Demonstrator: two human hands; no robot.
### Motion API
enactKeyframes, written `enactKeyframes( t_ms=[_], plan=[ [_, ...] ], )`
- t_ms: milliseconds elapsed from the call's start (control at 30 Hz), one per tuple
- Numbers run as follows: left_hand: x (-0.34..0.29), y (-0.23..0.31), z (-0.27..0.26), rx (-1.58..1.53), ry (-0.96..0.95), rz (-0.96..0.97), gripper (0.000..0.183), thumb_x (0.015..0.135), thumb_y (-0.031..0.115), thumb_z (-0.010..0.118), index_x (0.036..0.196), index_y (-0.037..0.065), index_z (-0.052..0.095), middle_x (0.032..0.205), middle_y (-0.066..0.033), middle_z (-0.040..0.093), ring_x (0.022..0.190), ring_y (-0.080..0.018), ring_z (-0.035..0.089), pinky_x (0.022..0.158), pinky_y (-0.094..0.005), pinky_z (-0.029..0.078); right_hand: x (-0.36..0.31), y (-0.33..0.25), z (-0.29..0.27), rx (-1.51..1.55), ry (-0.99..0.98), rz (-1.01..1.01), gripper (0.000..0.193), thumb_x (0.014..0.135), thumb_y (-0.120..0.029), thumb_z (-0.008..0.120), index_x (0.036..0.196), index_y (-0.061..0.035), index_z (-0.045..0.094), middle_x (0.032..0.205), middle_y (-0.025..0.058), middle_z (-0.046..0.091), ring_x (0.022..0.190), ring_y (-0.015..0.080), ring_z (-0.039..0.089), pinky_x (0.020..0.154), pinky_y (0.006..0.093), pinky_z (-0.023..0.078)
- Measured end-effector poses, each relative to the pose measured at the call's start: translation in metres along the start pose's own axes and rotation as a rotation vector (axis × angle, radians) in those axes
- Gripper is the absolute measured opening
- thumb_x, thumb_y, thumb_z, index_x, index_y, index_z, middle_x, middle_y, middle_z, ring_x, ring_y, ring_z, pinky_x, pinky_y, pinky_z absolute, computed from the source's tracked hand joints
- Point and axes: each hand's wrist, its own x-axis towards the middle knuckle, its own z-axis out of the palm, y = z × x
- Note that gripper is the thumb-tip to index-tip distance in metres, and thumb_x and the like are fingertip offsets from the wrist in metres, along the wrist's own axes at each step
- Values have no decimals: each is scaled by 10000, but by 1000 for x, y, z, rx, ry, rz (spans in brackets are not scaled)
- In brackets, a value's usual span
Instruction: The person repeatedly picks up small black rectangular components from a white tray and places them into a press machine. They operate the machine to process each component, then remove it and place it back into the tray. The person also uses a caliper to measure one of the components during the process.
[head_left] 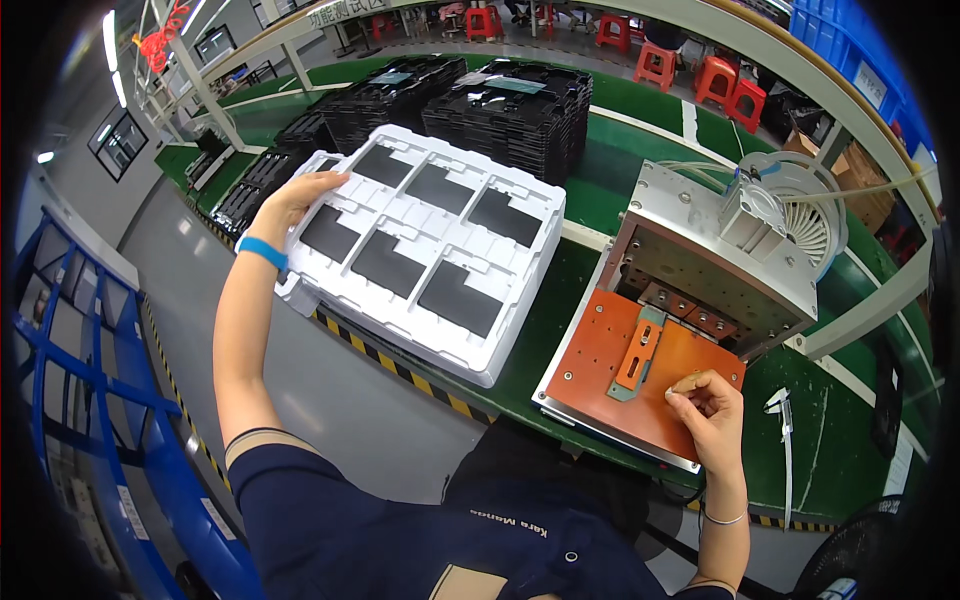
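- Right hand [706, 400] hovers above the right side of the machine's orange plate [588, 350], thumb and fingers nearly pinched; whether anything is between them, I cannot tell.
- An orange bar [640, 345] lies mid-plate.
- Left hand [300, 192] touches the white tray [420, 215]'s left edge; its underside grip is hidden.
- Dark notched pieces [390, 263] fill all six visible tray pockets; whether they are finished or waiting is unclear.
- Beyond, black tray stacks [510, 120] stand toward the worktop [760, 465]'s far edge.
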Motion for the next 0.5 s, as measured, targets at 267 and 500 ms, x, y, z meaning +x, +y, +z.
enactKeyframes(
  t_ms=[267,500],
  plan=[
    [-41,-54,-95,-479,-54,155,340,942,181,607,1208,-27,572,1136,-152,655,967,-225,676,859,-373,570,-1,-4,1,13,2,4,96,815,8,707,827,-1,612,815,13,630,702,42,533,632,179,411],
    [-62,-171,-211,-737,315,147,342,941,252,613,1172,0,606,1094,-173,679,913,-283,692,775,-432,599,1,-1,-1,31,-41,2,99,811,-10,712,822,0,615,809,10,632,700,45,535,630,188,415]
  ],
)
